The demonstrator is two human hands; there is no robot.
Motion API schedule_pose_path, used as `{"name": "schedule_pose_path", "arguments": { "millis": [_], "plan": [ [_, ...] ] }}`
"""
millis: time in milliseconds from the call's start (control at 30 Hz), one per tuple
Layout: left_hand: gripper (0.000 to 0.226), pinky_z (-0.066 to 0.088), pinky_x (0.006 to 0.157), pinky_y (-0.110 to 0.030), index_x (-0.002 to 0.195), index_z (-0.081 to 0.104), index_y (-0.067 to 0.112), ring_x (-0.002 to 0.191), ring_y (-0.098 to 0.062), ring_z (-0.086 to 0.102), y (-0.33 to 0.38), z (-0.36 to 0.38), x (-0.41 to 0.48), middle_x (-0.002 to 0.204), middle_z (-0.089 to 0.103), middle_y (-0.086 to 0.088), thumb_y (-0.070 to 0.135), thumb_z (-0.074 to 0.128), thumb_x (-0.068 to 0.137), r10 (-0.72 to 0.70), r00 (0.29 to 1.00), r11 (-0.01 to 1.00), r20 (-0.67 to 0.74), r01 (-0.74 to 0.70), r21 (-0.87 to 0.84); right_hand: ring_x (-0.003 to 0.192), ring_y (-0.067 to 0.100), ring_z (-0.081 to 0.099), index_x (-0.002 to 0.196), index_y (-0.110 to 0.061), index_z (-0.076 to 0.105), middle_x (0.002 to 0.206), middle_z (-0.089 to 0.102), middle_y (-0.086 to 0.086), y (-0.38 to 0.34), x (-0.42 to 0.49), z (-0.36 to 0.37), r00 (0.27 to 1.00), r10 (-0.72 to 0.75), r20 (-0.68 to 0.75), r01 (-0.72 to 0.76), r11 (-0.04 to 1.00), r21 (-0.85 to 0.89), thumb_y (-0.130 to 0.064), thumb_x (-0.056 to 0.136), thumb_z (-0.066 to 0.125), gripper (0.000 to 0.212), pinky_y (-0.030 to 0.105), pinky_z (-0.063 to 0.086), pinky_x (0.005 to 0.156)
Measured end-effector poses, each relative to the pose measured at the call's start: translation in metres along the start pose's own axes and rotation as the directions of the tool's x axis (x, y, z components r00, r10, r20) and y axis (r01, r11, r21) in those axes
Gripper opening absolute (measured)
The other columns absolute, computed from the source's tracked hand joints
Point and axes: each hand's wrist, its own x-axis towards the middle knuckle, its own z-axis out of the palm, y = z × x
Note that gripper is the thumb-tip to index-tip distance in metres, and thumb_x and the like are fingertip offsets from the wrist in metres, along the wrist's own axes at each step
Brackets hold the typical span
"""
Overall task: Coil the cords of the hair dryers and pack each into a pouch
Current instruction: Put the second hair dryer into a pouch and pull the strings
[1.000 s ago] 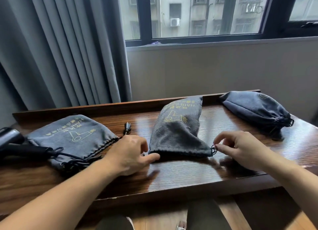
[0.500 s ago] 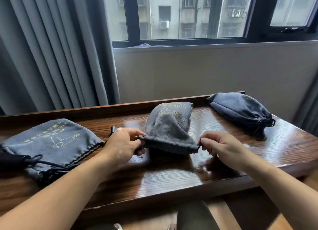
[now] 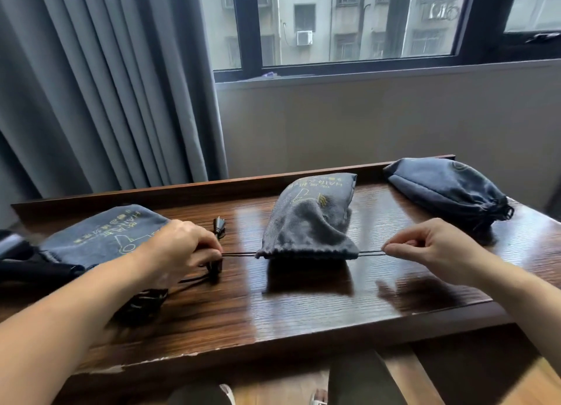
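The middle pouch (image 3: 306, 222) lies mid-worktop (image 3: 303, 307), its contents hidden. The left hand (image 3: 182, 250) and right hand (image 3: 434, 247) each pinch its drawstring (image 3: 370, 252) taut. The left forearm partly covers the left pouch (image 3: 100, 237). The frame edge cuts off a hair dryer (image 3: 27, 268).

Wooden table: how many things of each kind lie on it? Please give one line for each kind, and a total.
Grey fabric drawstring pouches: 3 (left, middle, right)
Black hair dryer outside a pouch, with its black cord: 1
Total: 4
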Motion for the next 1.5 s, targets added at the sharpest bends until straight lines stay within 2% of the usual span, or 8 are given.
{"name": "schedule_pose_path", "arguments": {
  "millis": [233, 367, 433, 533, 633, 800, 1033, 1500],
  "plan": [
    [0.019, 0.051, 0.070, -0.019, 0.077, 0.078, 0.028, 0.070, -0.005, 0.068, -0.060, -0.001, -0.021, 0.075, 0.073, 0.015, 0.014, 0.091, 0.073, 0.032, 0.993, 0.984, -0.116, -0.011, 0.180, 0.063, -0.005, 0.064, 0.064, -0.044, 0.076, 0.069, 0.073, -0.020, 0.017, -0.003, -0.012, 0.992, 0.127, 0.026, -0.122, 0.984, -0.129, -0.036, 0.083, 0.080, 0.021, 0.014, 0.046, 0.064],
    [0.005, 0.054, 0.087, -0.034, 0.087, 0.077, 0.040, 0.090, -0.008, 0.059, -0.047, 0.003, -0.017, 0.096, 0.059, 0.016, 0.035, 0.075, 0.088, -0.124, 0.992, 0.971, -0.001, 0.122, 0.207, 0.113, 0.007, 0.057, 0.064, -0.052, 0.072, 0.115, 0.068, -0.023, 0.015, -0.002, 0.003, 0.998, 0.041, -0.049, -0.055, 0.938, -0.343, -0.049, 0.081, 0.079, 0.018, 0.034, 0.045, 0.101],
    [0.019, 0.054, 0.092, -0.040, 0.098, 0.079, 0.032, 0.096, -0.016, 0.059, -0.031, 0.008, -0.012, 0.105, 0.058, 0.010, 0.034, 0.068, 0.082, -0.113, 0.991, 0.961, -0.073, 0.127, 0.247, 0.135, 0.013, 0.036, 0.076, -0.052, 0.072, 0.145, 0.050, -0.014, 0.003, -0.001, 0.007, 0.996, 0.005, -0.084, -0.044, 0.884, -0.465, -0.058, 0.079, 0.076, 0.007, 0.043, 0.034, 0.114],
    [0.051, 0.045, 0.107, -0.032, 0.118, 0.074, 0.015, 0.112, -0.026, 0.062, 0.013, 0.019, -0.004, 0.120, 0.067, -0.002, 0.030, 0.058, 0.071, 0.003, 0.991, 0.995, -0.130, 0.010, 0.097, 0.145, 0.016, 0.027, 0.124, -0.042, 0.065, 0.156, 0.036, -0.009, -0.015, 0.000, 0.015, 0.995, 0.074, -0.066, -0.099, 0.760, -0.643, -0.066, 0.079, 0.066, 0.051, 0.045, 0.031, 0.114],
    [0.057, 0.038, 0.112, -0.028, 0.136, 0.058, 0.020, 0.125, -0.019, 0.055, 0.056, 0.042, 0.005, 0.131, 0.063, 0.000, 0.046, 0.061, 0.085, 0.019, 1.000, 1.000, 0.024, -0.019, 0.007, 0.130, 0.014, 0.050, 0.128, -0.030, 0.063, 0.136, 0.058, -0.009, -0.046, -0.001, 0.036, 0.996, -0.088, -0.022, 0.061, 0.828, -0.558, -0.054, 0.084, 0.063, 0.050, 0.031, 0.038, 0.108],
    [0.016, 0.046, 0.080, -0.031, 0.093, 0.065, 0.022, 0.089, -0.022, 0.064, 0.067, 0.064, 0.025, 0.093, 0.073, -0.002, 0.038, 0.065, 0.095, -0.056, 0.992, 0.994, -0.113, 0.045, -0.101, 0.103, 0.020, 0.058, 0.096, -0.023, 0.070, 0.103, 0.066, -0.006, -0.065, -0.004, 0.095, 0.977, -0.210, 0.038, 0.182, 0.732, -0.657, -0.057, 0.092, 0.048, 0.041, 0.039, 0.047, 0.091],
    [0.045, 0.038, 0.063, -0.011, 0.078, 0.076, 0.019, 0.065, 0.004, 0.059, 0.061, 0.042, 0.025, 0.058, 0.062, 0.011, 0.050, 0.052, 0.101, -0.184, 0.976, 0.939, -0.117, 0.140, -0.313, 0.051, 0.002, 0.046, 0.073, -0.021, 0.072, 0.053, 0.054, -0.012, -0.064, 0.013, 0.080, 0.995, -0.082, -0.048, 0.086, 0.993, 0.077, -0.033, 0.097, 0.064, 0.028, 0.019, 0.033, 0.054],
    [0.053, 0.035, 0.057, -0.020, 0.053, 0.064, 0.011, 0.049, -0.004, 0.051, 0.043, 0.030, 0.029, 0.041, 0.051, 0.007, 0.041, 0.064, 0.096, -0.294, 0.949, 0.934, -0.110, 0.261, -0.243, 0.047, 0.006, 0.040, 0.069, -0.014, 0.070, 0.051, 0.051, -0.004, -0.032, 0.009, 0.047, 0.995, -0.033, -0.095, 0.043, 0.994, 0.102, -0.030, 0.092, 0.071, 0.028, 0.022, 0.031, 0.049]
  ]
}}
